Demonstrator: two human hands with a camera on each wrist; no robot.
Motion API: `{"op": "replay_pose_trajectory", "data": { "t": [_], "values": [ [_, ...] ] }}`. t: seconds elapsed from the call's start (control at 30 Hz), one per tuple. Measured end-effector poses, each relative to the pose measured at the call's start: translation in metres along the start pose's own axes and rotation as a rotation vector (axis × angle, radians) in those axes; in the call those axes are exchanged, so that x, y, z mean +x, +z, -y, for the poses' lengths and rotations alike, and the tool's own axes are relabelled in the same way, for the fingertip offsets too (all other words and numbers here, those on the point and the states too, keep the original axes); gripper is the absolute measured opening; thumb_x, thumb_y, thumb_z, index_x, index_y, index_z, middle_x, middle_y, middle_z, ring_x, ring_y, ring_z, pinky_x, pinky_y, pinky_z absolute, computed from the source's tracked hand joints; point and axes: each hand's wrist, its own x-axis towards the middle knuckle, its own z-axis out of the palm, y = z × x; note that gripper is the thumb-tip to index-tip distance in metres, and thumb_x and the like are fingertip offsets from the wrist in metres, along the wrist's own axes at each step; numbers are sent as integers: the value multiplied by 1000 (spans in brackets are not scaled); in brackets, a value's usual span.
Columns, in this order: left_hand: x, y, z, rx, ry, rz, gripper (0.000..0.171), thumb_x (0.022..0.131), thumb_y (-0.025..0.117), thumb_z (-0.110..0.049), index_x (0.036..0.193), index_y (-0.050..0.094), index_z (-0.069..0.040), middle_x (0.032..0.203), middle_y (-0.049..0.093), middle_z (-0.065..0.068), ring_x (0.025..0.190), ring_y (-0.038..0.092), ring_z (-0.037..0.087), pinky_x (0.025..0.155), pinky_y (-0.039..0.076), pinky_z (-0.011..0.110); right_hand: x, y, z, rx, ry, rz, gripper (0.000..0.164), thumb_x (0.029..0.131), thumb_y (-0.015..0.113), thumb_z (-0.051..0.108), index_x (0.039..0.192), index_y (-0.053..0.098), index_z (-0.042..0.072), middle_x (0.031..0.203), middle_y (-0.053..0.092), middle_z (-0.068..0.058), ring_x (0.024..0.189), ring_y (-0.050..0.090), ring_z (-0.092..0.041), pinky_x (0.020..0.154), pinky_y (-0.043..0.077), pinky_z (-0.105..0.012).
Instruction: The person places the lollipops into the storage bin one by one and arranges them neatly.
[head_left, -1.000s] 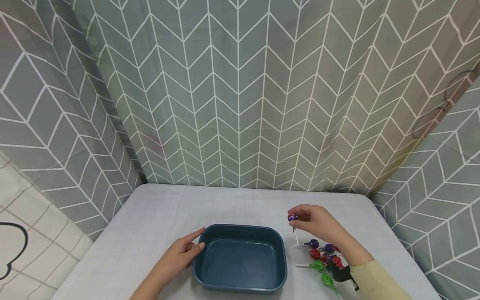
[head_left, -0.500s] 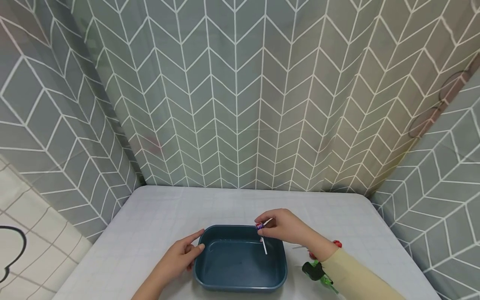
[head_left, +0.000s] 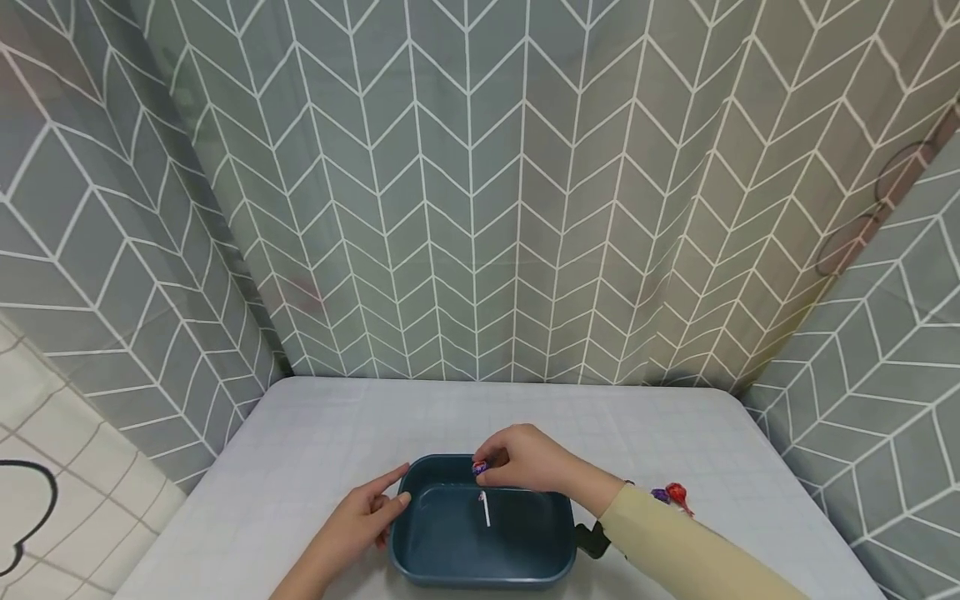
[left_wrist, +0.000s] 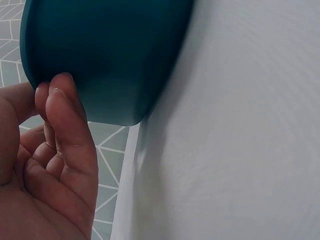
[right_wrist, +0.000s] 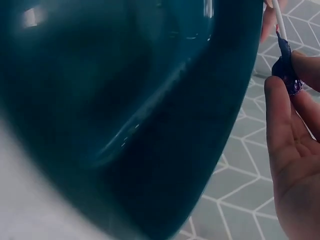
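Observation:
A dark blue rectangular tray point(head_left: 450, 537) sits on the white table. At its left side my left hand point(head_left: 366, 510) holds the rim, thumb on the edge and fingers along the outside wall; the left wrist view shows the fingertips point(left_wrist: 60, 107) against the wall. Above the tray's back part, my right hand point(head_left: 525, 458) pinches a purple-wrapped lollipop point(head_left: 479, 469) by its head. The white stick points down over the tray floor in the head view. In the right wrist view the lollipop point(right_wrist: 287, 75) is between thumb and fingers.
To the right of the tray lie a red lollipop point(head_left: 677, 493) and a purple lollipop point(head_left: 661, 495), partly behind the right sleeve point(head_left: 675, 542). A dark strap piece point(head_left: 594, 542) shows beside the sleeve. Patterned grey curtains point(head_left: 480, 208) stand behind the table.
My right hand has carried the purple lollipop leftward from beside the loose lollipops to over the tray. The right forearm now hides most of that pile. My left hand has stayed at the rim.

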Motion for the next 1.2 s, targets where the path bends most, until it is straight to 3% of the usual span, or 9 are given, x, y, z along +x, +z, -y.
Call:
{"op": "replay_pose_trajectory", "data": {
  "t": [0.37, 0.83, 1.2],
  "values": [
    [0, 2, 0, 5, -28, -11, 64, 97, 63, -42, 150, 45, -12, 61, 55, 5, 54, 56, 22, 52, 52, 34, 29, 21, 16, 36, 8, 58, 24, 84, 81, 20, 105, 76, 8, 88, 70, 12, 79, 64, 3, 72, 51, -16],
    [-2, 0, 1, -9, -36, -11, 63, 98, 61, -41, 150, 43, -10, 62, 56, 5, 55, 57, 23, 51, 52, 36, 51, 56, 24, -206, -34, 62, 13, 82, 82, 22, 91, 80, 13, 76, 69, 15, 68, 57, 8, 64, 46, -10],
    [-1, 1, 1, -37, -22, 8, 64, 98, 61, -41, 150, 43, -10, 63, 58, 5, 56, 57, 22, 51, 52, 35, 57, 82, 18, -235, -41, 83, 11, 82, 83, 23, 91, 80, 16, 74, 69, 18, 65, 55, 11, 62, 45, -9]
  ]
}}
